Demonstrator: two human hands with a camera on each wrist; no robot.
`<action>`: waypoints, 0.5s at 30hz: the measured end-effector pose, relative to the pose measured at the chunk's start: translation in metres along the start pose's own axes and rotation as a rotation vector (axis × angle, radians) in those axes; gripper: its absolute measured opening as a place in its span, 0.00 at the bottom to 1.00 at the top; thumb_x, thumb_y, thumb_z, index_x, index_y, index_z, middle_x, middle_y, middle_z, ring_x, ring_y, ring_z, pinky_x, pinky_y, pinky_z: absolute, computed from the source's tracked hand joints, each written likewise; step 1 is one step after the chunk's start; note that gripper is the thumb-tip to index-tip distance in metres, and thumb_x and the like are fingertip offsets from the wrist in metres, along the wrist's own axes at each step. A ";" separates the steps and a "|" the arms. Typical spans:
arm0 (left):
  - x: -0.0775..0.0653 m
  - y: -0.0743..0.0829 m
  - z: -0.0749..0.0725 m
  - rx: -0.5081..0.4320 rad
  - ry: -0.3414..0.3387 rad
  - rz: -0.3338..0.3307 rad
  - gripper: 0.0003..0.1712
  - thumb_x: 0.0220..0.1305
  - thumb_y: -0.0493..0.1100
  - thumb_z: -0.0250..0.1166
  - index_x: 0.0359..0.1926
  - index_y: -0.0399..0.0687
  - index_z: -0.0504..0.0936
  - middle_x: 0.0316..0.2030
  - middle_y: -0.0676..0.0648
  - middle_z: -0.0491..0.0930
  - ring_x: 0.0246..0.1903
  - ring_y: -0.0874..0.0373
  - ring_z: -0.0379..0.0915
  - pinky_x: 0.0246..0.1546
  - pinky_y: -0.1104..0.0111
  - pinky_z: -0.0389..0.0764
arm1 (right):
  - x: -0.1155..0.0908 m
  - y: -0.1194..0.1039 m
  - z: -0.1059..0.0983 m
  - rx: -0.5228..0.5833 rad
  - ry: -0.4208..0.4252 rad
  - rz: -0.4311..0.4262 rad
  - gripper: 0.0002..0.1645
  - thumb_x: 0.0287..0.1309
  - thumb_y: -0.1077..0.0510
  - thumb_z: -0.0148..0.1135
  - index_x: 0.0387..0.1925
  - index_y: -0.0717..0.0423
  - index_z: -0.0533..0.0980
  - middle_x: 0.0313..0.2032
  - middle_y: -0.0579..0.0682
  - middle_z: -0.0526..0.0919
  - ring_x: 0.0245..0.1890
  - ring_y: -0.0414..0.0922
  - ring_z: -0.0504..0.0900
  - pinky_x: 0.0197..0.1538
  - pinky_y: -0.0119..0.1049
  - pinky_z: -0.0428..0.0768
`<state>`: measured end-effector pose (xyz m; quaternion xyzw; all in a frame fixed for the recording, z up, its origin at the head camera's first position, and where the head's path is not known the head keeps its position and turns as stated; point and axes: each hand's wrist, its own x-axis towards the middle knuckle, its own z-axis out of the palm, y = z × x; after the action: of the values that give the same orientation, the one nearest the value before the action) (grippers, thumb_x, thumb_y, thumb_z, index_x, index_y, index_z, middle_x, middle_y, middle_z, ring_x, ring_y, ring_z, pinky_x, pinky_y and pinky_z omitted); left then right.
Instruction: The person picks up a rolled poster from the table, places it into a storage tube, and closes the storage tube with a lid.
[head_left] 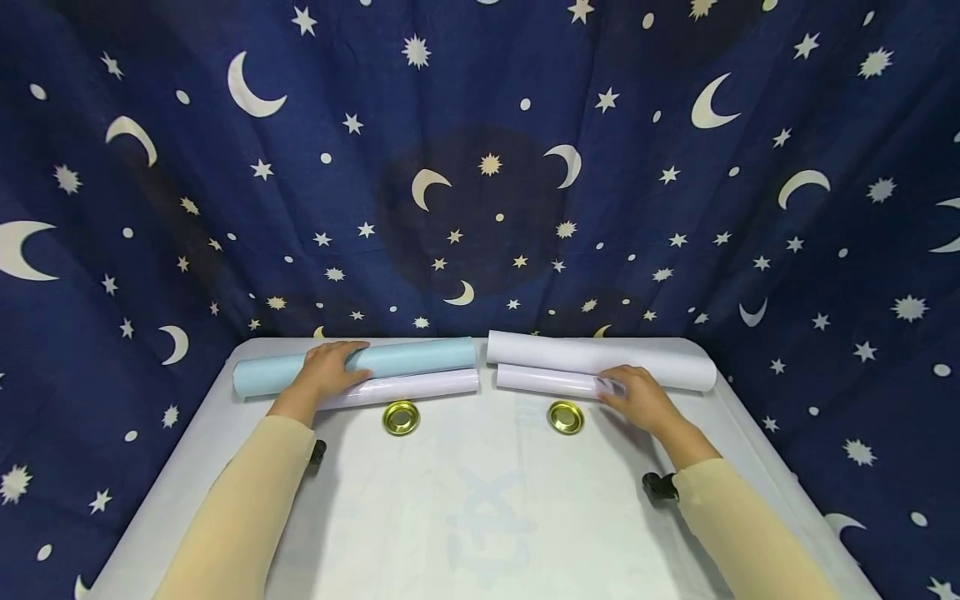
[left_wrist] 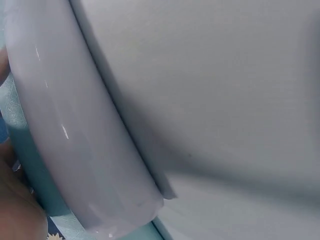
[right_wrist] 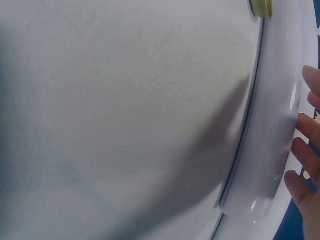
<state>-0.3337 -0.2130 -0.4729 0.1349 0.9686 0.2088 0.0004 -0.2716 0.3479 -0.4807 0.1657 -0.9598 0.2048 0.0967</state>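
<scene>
My left hand rests on a light blue roll, fingers over its top and thumb towards the glossy pale lilac roll in front. In the left wrist view only part of the hand shows at the left edge, beside the lilac roll. My right hand lies at the right end of a second glossy lilac roll, with a thicker white roll behind it. Its fingers look spread and fairly straight along the lilac roll in the right wrist view.
Two small round gold dishes stand on the white tabletop in front of the rolls, the second dish to the right. A dark blue curtain with moons and stars surrounds the table's back and sides.
</scene>
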 end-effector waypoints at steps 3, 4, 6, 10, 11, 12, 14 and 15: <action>0.000 -0.001 -0.001 -0.002 -0.014 -0.006 0.39 0.64 0.55 0.69 0.72 0.47 0.69 0.68 0.36 0.69 0.67 0.32 0.59 0.65 0.39 0.52 | 0.000 0.000 0.003 -0.004 0.005 -0.008 0.23 0.60 0.59 0.70 0.54 0.65 0.80 0.54 0.64 0.80 0.57 0.66 0.74 0.63 0.61 0.68; 0.000 -0.001 -0.002 -0.004 -0.016 -0.007 0.39 0.64 0.55 0.69 0.72 0.48 0.69 0.68 0.36 0.69 0.66 0.32 0.60 0.64 0.39 0.52 | 0.000 0.000 0.003 -0.003 0.009 -0.015 0.22 0.59 0.59 0.70 0.54 0.65 0.80 0.53 0.64 0.81 0.56 0.65 0.74 0.62 0.61 0.68; 0.001 0.000 -0.002 -0.015 -0.021 -0.012 0.39 0.63 0.55 0.70 0.71 0.49 0.70 0.67 0.37 0.70 0.65 0.32 0.62 0.62 0.40 0.54 | 0.001 0.001 0.005 -0.002 0.016 -0.023 0.22 0.58 0.60 0.71 0.54 0.65 0.80 0.53 0.64 0.81 0.55 0.65 0.75 0.62 0.60 0.69; 0.002 0.000 -0.003 -0.033 -0.041 -0.027 0.39 0.62 0.55 0.71 0.71 0.50 0.70 0.66 0.36 0.72 0.62 0.33 0.65 0.60 0.41 0.54 | 0.001 0.003 0.009 -0.012 0.018 -0.035 0.24 0.55 0.61 0.73 0.54 0.63 0.81 0.51 0.63 0.82 0.53 0.64 0.76 0.59 0.60 0.71; 0.002 -0.001 -0.004 -0.037 -0.047 -0.029 0.40 0.62 0.55 0.71 0.71 0.50 0.70 0.66 0.36 0.72 0.62 0.34 0.65 0.60 0.41 0.54 | 0.001 0.004 0.010 -0.017 0.017 -0.034 0.25 0.54 0.62 0.74 0.54 0.63 0.81 0.51 0.62 0.82 0.52 0.63 0.76 0.58 0.60 0.71; 0.002 -0.001 -0.004 -0.037 -0.053 -0.031 0.40 0.62 0.55 0.71 0.71 0.50 0.70 0.66 0.36 0.72 0.62 0.34 0.65 0.59 0.41 0.54 | 0.001 0.005 0.010 -0.024 0.014 -0.036 0.26 0.53 0.62 0.75 0.54 0.62 0.81 0.51 0.61 0.82 0.52 0.63 0.76 0.57 0.60 0.71; 0.002 -0.001 -0.005 -0.032 -0.061 -0.031 0.40 0.62 0.55 0.71 0.72 0.50 0.70 0.66 0.36 0.72 0.62 0.35 0.66 0.58 0.42 0.55 | 0.002 0.006 0.012 -0.032 0.012 -0.032 0.27 0.51 0.62 0.76 0.54 0.61 0.81 0.50 0.60 0.82 0.52 0.62 0.75 0.56 0.60 0.70; 0.002 -0.002 -0.006 -0.029 -0.064 -0.029 0.40 0.62 0.56 0.71 0.72 0.51 0.69 0.66 0.36 0.72 0.62 0.35 0.66 0.58 0.42 0.55 | 0.002 0.007 0.013 -0.036 0.009 -0.029 0.27 0.51 0.62 0.76 0.54 0.60 0.81 0.50 0.60 0.82 0.52 0.61 0.75 0.56 0.60 0.70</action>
<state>-0.3365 -0.2162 -0.4678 0.1272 0.9668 0.2184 0.0364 -0.2778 0.3475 -0.4940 0.1770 -0.9603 0.1870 0.1069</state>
